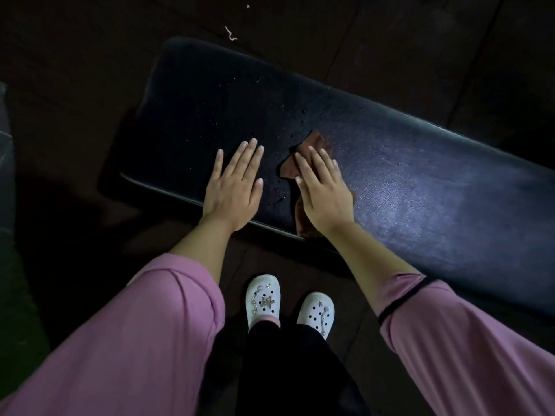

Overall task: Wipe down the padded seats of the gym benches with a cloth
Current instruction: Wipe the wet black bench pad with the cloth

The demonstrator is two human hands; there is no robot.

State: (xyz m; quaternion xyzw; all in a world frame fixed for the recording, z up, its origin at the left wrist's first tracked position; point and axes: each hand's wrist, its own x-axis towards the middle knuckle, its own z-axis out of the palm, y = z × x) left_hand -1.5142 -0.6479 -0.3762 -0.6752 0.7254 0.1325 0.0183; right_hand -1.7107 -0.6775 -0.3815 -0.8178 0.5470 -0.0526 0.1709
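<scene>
A long black padded bench seat (420, 187) runs from the upper left to the right edge, with water droplets on its left half. A brown cloth (318, 145) lies on the seat near the front edge. My right hand (324, 193) presses flat on the cloth with straight fingers and hides most of it. My left hand (234, 184) rests flat on the bare seat just left of the cloth, fingers straight and holding nothing.
Dark floor surrounds the bench, with a small white scrap (231, 33) behind it. My feet in white clogs (262, 301) stand close to the bench's front edge. A dark object (4, 163) sits at the left edge.
</scene>
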